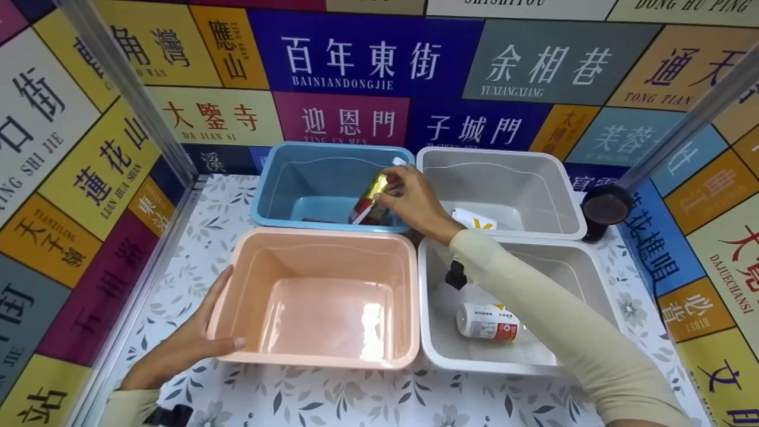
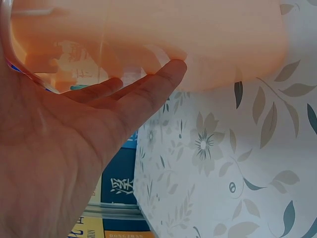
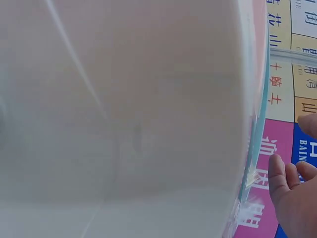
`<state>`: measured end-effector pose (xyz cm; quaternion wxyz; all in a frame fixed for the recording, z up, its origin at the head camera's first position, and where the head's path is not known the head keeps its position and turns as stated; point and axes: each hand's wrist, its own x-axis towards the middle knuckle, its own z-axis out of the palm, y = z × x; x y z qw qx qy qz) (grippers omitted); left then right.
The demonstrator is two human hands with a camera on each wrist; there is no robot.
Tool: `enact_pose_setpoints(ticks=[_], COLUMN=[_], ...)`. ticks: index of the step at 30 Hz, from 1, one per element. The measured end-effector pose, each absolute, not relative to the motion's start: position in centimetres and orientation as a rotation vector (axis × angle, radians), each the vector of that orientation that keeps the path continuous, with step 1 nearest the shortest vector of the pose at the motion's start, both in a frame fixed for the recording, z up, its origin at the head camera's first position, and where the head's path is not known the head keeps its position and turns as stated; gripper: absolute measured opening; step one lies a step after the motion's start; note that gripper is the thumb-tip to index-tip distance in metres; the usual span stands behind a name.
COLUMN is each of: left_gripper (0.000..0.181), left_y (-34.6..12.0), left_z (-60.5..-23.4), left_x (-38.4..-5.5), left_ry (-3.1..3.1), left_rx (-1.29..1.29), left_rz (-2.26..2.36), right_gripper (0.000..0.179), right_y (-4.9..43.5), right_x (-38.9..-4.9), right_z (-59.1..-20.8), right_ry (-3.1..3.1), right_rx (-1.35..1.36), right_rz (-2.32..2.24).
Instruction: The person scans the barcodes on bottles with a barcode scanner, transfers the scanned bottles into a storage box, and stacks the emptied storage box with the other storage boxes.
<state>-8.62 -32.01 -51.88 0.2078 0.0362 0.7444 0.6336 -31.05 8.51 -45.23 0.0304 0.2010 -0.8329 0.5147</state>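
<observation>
My left hand (image 1: pixel 193 332) lies against the left side of a peach bin (image 1: pixel 314 237). Its fairly straight fingers (image 2: pixel 148 94) touch the outer wall in the left wrist view, and the thumb rests by the near corner. My right hand (image 1: pixel 412 198) is over the right part of a blue bin (image 1: pixel 332 225), beside a shiny gold and red packet (image 1: pixel 375 188) that slants down into it. In the right wrist view, the fingers of the right hand (image 3: pixel 294 193) are parted from the thumb, with the wall visible through the gap. The packet's lower end overlaps other dark items there.
Two grey-white bins stand at the right. The rear one (image 1: pixel 569 190) contains a white package (image 1: pixel 471 218); the front one (image 1: pixel 436 350) contains a white bottle (image 1: pixel 487 322) lying down. A dark round object (image 1: pixel 606 207) stands beside them. Printed walls enclose the floral tabletop (image 1: pixel 332 400).
</observation>
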Motion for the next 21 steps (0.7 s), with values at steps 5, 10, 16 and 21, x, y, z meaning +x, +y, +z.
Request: enact_pose_setpoints(ticks=[5,10,16,21], left_gripper=[0.112,0.112,0.114,0.114], left_y=[-32.1,-32.1,-31.8,-31.7], left_z=[-51.9,-51.8,-51.7,-51.7], left_x=[-8.7,-8.8,-8.7,-8.8], left_ry=[2.077,2.066,2.100,2.079], left_rx=[0.192,0.164,0.086,0.059], left_rz=[1.766,1.769,1.740,1.745], right_gripper=[0.041,0.040,0.043,0.046], right_y=[9.7,11.1,12.7,14.0], right_x=[-30.7,-29.9,-28.7,-27.5], right_z=[-45.0,-44.8,-44.5,-44.2], right_ry=[-2.563,-2.598,-2.615,-2.619], right_rx=[0.627,0.650,0.697,0.770], right_rz=[1.600,1.592,1.558,1.507])
